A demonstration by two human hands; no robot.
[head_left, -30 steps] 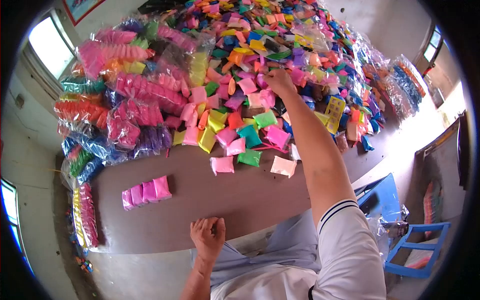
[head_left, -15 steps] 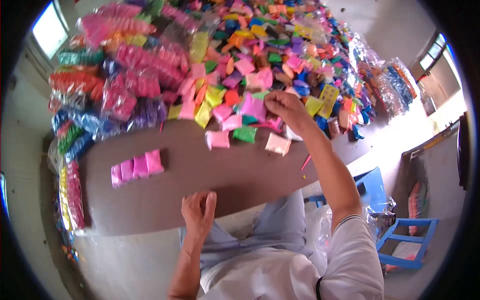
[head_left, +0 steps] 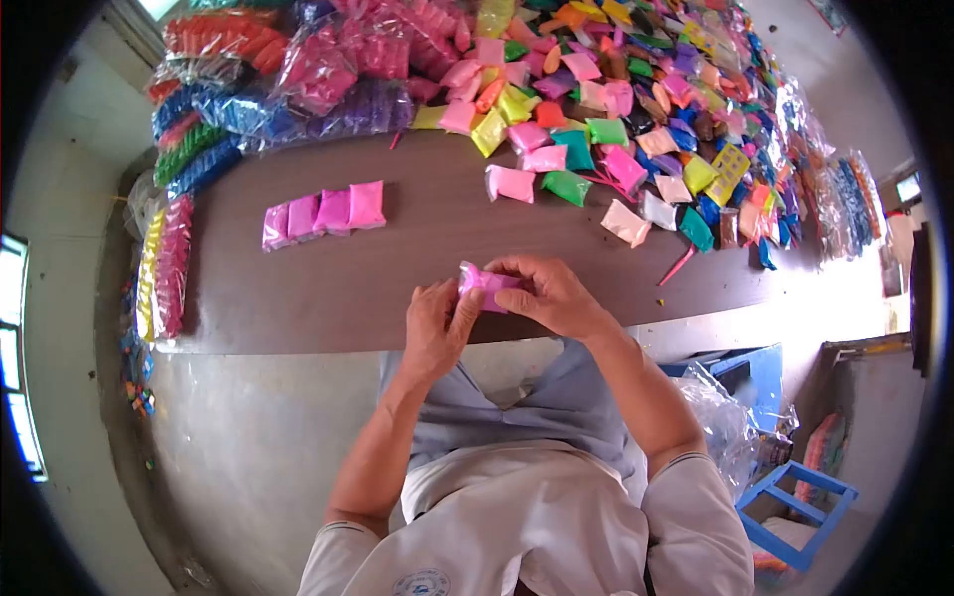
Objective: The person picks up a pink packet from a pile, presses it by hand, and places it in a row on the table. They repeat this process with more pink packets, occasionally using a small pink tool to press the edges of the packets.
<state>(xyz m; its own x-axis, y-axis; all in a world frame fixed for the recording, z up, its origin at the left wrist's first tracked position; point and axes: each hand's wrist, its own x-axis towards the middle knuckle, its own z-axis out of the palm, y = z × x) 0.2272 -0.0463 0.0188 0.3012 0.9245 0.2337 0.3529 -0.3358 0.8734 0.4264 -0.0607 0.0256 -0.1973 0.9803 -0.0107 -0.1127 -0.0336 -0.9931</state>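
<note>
Between my two hands, over the table's near edge, is a small pinkish-purple packet (head_left: pixel 489 286) in clear wrap. My left hand (head_left: pixel 437 323) grips its left end with thumb and fingers. From the right, my right hand (head_left: pixel 556 295) pinches the packet's other side. Further left on the brown table (head_left: pixel 417 238) lies a short row of pink and purple packets (head_left: pixel 323 214), side by side and overlapping. What is inside the packets cannot be made out.
A big heap of colourful packets (head_left: pixel 596 94) covers the back and right. Bagged stacks of packets (head_left: pixel 288 109) stand at the back left, with a yellow and pink bundle (head_left: pixel 164 268) at the left edge. A blue stool (head_left: pixel 800 512) is on the floor at right.
My right hand has come back from the heap with a pinkish-purple packet. My left hand has moved up and taken hold of it too. The camera view has shifted.
</note>
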